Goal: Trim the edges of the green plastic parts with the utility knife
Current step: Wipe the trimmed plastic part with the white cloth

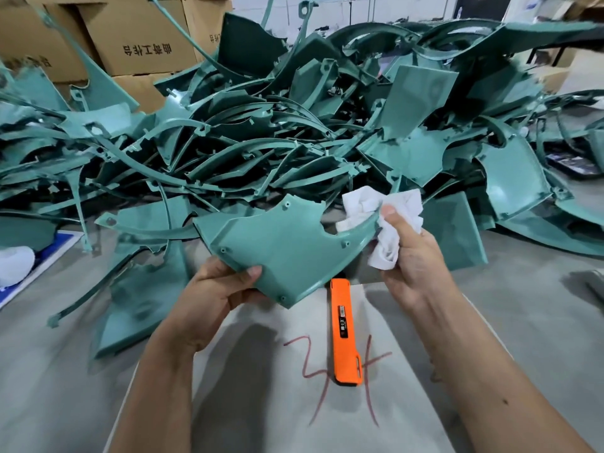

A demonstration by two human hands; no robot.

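Note:
My left hand (215, 289) grips the lower left edge of a green plastic part (281, 243), a curved panel held up above a pale board. My right hand (411, 253) holds a crumpled white cloth (385, 217) against the part's thin right arm, thumb on top. The orange utility knife (344, 331) lies on the board (408, 403) between my forearms, its front end hidden under the held part. Neither hand touches the knife.
A big heap of green plastic parts (294, 125) covers the floor ahead and to both sides. Cardboard boxes (140, 37) stand at the back left. Red marks (313, 364) are drawn on the board. A white object (14, 264) lies on a blue and white sheet at the left.

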